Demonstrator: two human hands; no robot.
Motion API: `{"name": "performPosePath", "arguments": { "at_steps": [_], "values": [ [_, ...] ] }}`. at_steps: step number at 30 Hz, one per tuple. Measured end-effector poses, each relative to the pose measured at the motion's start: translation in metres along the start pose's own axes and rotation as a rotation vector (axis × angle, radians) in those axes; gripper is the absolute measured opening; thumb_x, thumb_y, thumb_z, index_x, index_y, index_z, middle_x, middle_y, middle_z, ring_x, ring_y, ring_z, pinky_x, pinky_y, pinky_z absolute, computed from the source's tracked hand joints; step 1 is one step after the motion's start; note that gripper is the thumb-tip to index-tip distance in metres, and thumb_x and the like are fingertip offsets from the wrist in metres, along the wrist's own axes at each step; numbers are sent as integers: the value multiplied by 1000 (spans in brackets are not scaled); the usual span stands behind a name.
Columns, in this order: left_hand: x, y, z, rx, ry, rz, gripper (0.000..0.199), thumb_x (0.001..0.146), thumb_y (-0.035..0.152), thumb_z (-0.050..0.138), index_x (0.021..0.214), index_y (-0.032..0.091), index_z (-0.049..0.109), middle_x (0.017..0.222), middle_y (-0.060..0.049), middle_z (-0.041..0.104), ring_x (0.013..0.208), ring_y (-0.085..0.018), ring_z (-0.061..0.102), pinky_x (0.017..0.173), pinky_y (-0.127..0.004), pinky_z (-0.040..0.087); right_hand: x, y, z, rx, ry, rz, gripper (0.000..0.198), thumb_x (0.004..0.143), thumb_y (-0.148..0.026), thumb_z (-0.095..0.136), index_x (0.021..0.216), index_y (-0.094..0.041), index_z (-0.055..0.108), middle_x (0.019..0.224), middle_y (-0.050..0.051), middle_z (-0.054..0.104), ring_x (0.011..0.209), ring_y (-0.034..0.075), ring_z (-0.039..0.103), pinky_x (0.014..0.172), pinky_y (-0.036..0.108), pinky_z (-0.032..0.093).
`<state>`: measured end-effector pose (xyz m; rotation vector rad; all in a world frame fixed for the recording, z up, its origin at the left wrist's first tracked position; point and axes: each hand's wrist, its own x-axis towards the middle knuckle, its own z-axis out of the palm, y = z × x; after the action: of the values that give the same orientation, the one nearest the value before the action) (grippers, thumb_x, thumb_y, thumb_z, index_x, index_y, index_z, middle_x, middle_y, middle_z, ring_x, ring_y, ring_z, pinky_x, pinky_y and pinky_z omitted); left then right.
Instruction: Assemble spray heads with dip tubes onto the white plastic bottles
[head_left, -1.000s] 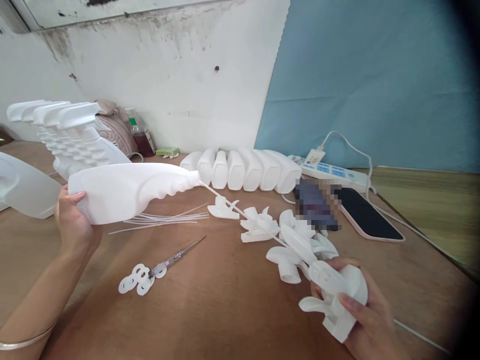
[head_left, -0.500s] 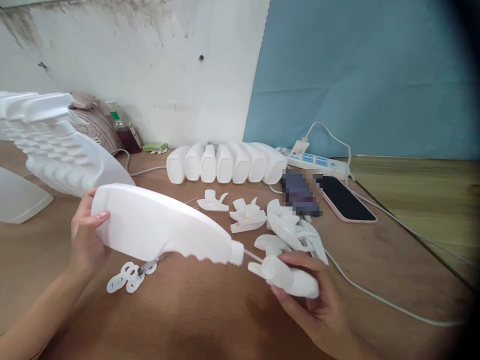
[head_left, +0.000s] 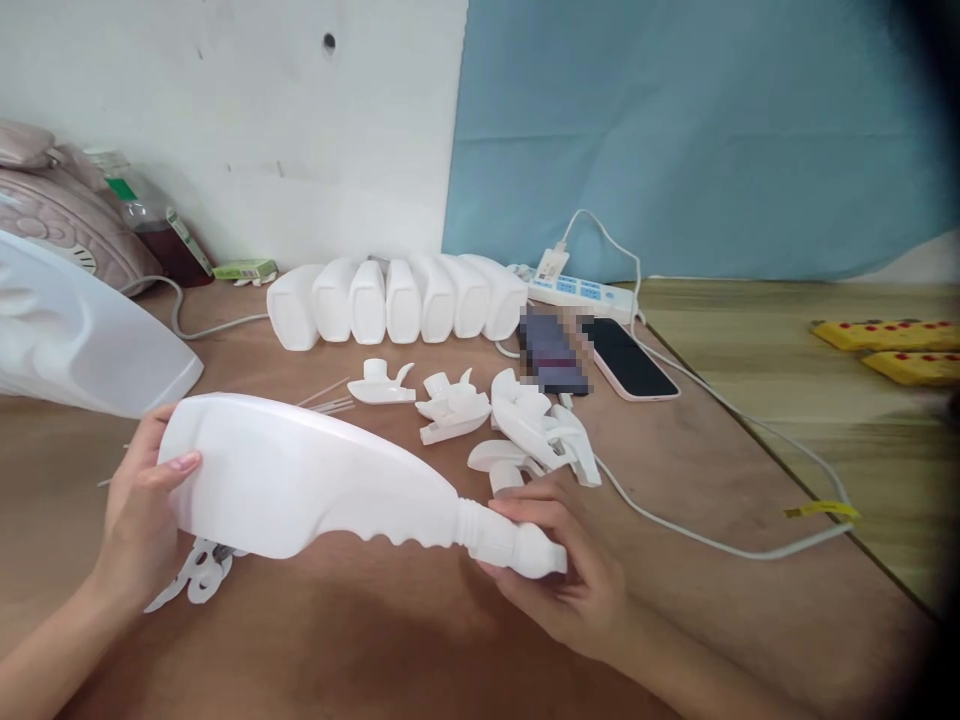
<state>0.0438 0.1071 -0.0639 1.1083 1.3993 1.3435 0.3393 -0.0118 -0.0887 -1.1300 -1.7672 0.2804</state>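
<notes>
A white plastic spray bottle (head_left: 300,470) lies sideways in the air above the table, its neck to the right. My left hand (head_left: 142,500) is closed around its base end. At the neck, my right hand (head_left: 570,560) grips a white trigger spray head (head_left: 510,545), whose collar meets the bottle's mouth; whether it is threaded on cannot be seen. Several more spray heads (head_left: 525,420) lie behind my right hand. White ring-shaped washers (head_left: 202,572) sit below the bottle, partly hidden, and thin clear tubes (head_left: 330,402) lie behind it.
A row of white bottles (head_left: 405,305) lies along the wall. Two phones (head_left: 630,360), one blurred, lie near a power strip (head_left: 577,292). A white cable (head_left: 720,552) crosses the table's right side. More white bottles (head_left: 90,330), a pink bag (head_left: 67,210) and a dark-liquid bottle (head_left: 169,245) are left.
My right hand has brought the spray head left onto the bottle's mouth, and the tube that showed between them is out of sight. The view has turned right.
</notes>
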Motion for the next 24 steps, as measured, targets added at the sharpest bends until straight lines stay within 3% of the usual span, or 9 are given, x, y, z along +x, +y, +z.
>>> {"name": "performPosePath", "arguments": {
  "at_steps": [5, 8, 11, 13, 15, 19, 24],
  "values": [
    [-1, -7, 0, 9, -48, 43, 30, 60, 27, 62, 90, 29, 58, 109, 3, 56, 86, -19, 56, 41, -15, 44, 4, -3, 0, -31, -7, -25, 35, 68, -11, 62, 102, -18, 53, 84, 5, 58, 73, 18, 53, 62, 32, 45],
    [1, -13, -1, -19, -75, 91, 24, 65, 28, 63, 89, 30, 59, 114, 6, 55, 88, -17, 55, 45, -14, 46, 6, -5, -1, -25, -9, -31, 34, 67, -12, 63, 100, -17, 54, 83, 5, 59, 72, 18, 54, 61, 32, 45],
    [4, -17, -3, -110, -151, 253, 26, 70, 26, 63, 95, 31, 62, 113, 6, 57, 100, -14, 52, 70, -13, 49, 8, -7, -1, -14, 2, -11, 32, 67, -14, 63, 97, -18, 55, 81, 5, 59, 71, 18, 54, 61, 33, 45],
    [6, -19, -5, -81, -167, 402, 32, 73, 22, 63, 104, 29, 63, 114, 4, 56, 107, -12, 48, 85, -13, 43, 9, -8, -2, -8, 13, 3, 29, 67, -15, 62, 95, -19, 55, 77, 3, 59, 69, 18, 54, 60, 33, 44],
    [5, -20, -6, -2, -164, 466, 41, 74, 18, 63, 113, 28, 59, 115, 3, 56, 110, -12, 47, 92, -14, 39, 9, -7, -2, 0, 14, 29, 25, 68, -15, 61, 93, -19, 56, 75, 3, 58, 68, 18, 54, 60, 33, 44],
    [2, -20, -8, 7, -246, 406, 44, 72, 16, 65, 114, 28, 58, 109, 1, 58, 101, -14, 52, 86, -18, 44, 6, -2, -4, 40, 32, 112, 19, 71, -19, 59, 89, -20, 55, 75, 2, 58, 66, 17, 54, 60, 33, 43],
    [3, -14, -5, -209, -343, 286, 16, 70, 34, 63, 83, 23, 63, 90, -3, 58, 80, -17, 54, 64, -24, 50, 5, 0, -5, 46, 49, 151, 13, 73, -21, 58, 86, -21, 54, 73, 2, 57, 66, 17, 52, 58, 32, 43]
  ]
}}
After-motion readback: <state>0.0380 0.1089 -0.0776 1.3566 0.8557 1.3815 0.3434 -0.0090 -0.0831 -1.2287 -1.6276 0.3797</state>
